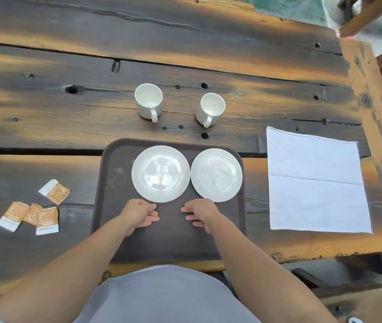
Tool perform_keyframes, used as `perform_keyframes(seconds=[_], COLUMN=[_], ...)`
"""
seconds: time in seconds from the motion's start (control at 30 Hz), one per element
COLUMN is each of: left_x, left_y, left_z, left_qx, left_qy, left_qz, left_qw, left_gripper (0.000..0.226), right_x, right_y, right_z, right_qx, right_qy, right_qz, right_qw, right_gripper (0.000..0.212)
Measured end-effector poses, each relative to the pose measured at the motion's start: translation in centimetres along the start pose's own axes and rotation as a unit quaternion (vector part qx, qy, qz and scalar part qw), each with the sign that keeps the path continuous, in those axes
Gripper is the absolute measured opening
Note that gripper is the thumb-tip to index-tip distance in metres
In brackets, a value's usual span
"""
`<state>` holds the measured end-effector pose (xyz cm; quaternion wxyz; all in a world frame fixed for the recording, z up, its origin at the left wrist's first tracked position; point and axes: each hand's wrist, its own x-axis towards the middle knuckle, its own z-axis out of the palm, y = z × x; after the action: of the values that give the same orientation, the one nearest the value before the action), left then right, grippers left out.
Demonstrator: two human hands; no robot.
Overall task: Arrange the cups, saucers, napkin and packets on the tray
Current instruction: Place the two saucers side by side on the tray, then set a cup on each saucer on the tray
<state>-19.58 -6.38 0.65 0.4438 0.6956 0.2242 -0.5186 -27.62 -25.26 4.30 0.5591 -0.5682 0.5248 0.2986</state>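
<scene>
Two white saucers, a left saucer (160, 174) and a right saucer (216, 175), lie side by side on the far half of the dark brown tray (113, 183). My left hand (139, 213) and my right hand (201, 212) hover over the tray just in front of the saucers, fingers loosely apart, holding nothing. Beyond the tray stand two empty white cups, the left cup (148, 103) and the right cup (210, 108), handles toward me. A white napkin (316, 183) lies unfolded on the table to the right. Several orange sugar packets (33, 208) lie to the left.
The tray sits on a dark, weathered wooden table (68, 66) with knots and gaps between planks. The table's right edge is a rough beam (372, 113), with other wooden furniture beyond it. My grey-clad torso presses close to the near edge.
</scene>
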Motion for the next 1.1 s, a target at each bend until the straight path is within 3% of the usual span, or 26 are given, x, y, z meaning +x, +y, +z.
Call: perform_keyframes(seconds=[0.3, 0.53, 0.83, 1.1], left_x=[-2.9, -4.9, -5.2, -3.9], left_y=[-0.4, 2.8, 5.2, 8.4], left_z=[4.3, 9.2, 13.1, 14.0], left_qx=[0.070, 0.077, 0.035, -0.021], left_qy=[0.022, 0.009, 0.026, 0.043], left_qz=[-0.012, 0.027, 0.045, 0.075], left_qw=[0.997, 0.997, 0.998, 0.996], left_gripper=[0.017, 0.014, 0.014, 0.016], right_x=[-0.7, -1.1, 0.4, 2.4], right_y=[1.5, 1.0, -1.2, -6.3], right_z=[-3.5, -9.0, -11.9, -11.1], right_qx=[-0.024, -0.038, -0.057, -0.016], right_qy=[-0.036, -0.030, -0.063, -0.114], right_qz=[-0.009, -0.025, -0.052, -0.092], right_qw=[0.999, 0.999, 0.995, 0.989], right_gripper=[0.021, 0.024, 0.033, 0.025])
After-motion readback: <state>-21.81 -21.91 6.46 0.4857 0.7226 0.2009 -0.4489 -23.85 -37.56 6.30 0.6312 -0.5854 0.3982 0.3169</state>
